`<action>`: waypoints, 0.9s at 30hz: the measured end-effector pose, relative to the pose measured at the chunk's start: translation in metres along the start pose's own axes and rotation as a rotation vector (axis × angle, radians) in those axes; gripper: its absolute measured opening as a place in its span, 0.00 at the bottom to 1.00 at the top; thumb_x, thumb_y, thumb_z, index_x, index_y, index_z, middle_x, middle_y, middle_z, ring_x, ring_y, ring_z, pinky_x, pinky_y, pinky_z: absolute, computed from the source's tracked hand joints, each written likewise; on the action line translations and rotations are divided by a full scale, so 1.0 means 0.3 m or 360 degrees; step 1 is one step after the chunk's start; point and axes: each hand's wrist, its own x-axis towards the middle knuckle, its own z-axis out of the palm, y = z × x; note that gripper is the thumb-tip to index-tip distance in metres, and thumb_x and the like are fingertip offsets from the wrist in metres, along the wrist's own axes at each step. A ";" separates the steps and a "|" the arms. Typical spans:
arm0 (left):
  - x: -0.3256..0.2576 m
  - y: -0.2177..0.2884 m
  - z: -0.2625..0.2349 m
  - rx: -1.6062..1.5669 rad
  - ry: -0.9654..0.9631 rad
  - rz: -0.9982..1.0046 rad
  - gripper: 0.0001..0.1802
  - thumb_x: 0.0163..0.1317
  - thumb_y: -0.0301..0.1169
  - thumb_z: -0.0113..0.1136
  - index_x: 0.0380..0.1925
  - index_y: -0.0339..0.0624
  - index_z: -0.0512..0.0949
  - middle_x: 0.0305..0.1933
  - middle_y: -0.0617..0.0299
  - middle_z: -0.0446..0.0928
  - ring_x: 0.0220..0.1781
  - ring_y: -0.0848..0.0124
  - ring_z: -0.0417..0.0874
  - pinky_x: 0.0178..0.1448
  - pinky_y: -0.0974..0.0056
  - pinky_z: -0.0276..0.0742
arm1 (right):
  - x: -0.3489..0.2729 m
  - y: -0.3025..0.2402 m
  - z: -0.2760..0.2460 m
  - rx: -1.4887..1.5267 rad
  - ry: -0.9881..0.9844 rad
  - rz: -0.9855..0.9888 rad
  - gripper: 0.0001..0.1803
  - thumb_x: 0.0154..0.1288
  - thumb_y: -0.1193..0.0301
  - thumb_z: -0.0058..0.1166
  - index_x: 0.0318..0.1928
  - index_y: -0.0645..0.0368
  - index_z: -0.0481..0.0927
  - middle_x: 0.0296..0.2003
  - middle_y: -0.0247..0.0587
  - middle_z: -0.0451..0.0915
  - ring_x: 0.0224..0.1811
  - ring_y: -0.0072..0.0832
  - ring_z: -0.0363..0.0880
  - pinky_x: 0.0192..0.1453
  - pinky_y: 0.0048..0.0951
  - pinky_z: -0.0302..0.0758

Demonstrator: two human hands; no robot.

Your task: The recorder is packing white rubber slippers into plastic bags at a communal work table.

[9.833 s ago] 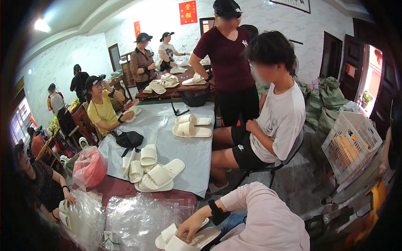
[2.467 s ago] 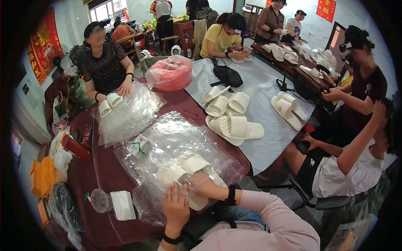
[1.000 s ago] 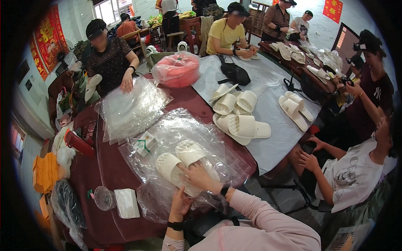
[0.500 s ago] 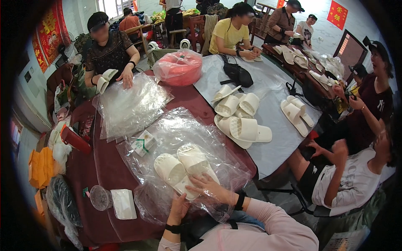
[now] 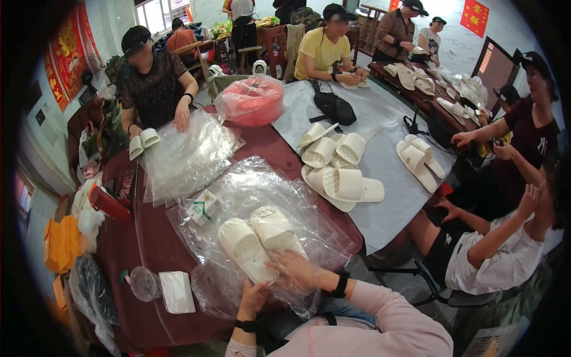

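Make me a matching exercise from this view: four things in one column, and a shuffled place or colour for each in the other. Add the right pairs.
Column one:
1. Nearest pair of slippers
2. Black pouch
3. Wrapped round bundle
4. Plain white packet

Column two:
A. Red
B. Beside the round clear tub
C. At the person's left hand and right hand
D. On the grey sheet, beyond the heap of slippers

Right pairs: 1-C, 2-D, 3-A, 4-B
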 end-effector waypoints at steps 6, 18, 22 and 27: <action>-0.012 -0.002 -0.028 -0.0076 -0.0031 -0.0001 0.31 0.53 0.18 0.51 0.60 0.40 0.62 0.56 0.52 0.72 0.57 0.56 0.75 0.59 0.50 0.73 | -0.070 0.029 -0.099 -0.0165 0.0166 0.0237 0.38 0.50 0.60 0.61 0.63 0.52 0.65 0.66 0.58 0.54 0.68 0.54 0.53 0.70 0.46 0.54; -0.023 0.067 0.059 -0.0201 0.0279 -0.0104 0.23 0.54 0.24 0.54 0.52 0.38 0.70 0.47 0.57 0.78 0.46 0.62 0.80 0.49 0.56 0.76 | -0.078 -0.029 -0.087 -0.0233 -0.0011 0.0347 0.38 0.51 0.62 0.57 0.65 0.50 0.63 0.67 0.58 0.52 0.67 0.58 0.53 0.69 0.48 0.55; -0.054 0.073 0.156 -0.0492 0.0433 -0.0186 0.20 0.64 0.37 0.49 0.52 0.37 0.70 0.47 0.56 0.78 0.47 0.63 0.79 0.52 0.58 0.75 | -0.093 -0.009 -0.017 -0.0337 0.0299 0.0307 0.37 0.55 0.59 0.56 0.65 0.52 0.63 0.65 0.63 0.55 0.64 0.55 0.60 0.66 0.47 0.58; -0.065 0.036 0.152 -0.0582 0.0343 -0.0445 0.28 0.65 0.49 0.50 0.54 0.38 0.68 0.55 0.53 0.73 0.49 0.63 0.76 0.53 0.59 0.73 | -0.051 -0.066 -0.019 -0.0484 0.0291 0.0535 0.35 0.61 0.56 0.50 0.68 0.48 0.58 0.63 0.61 0.60 0.62 0.55 0.64 0.63 0.48 0.63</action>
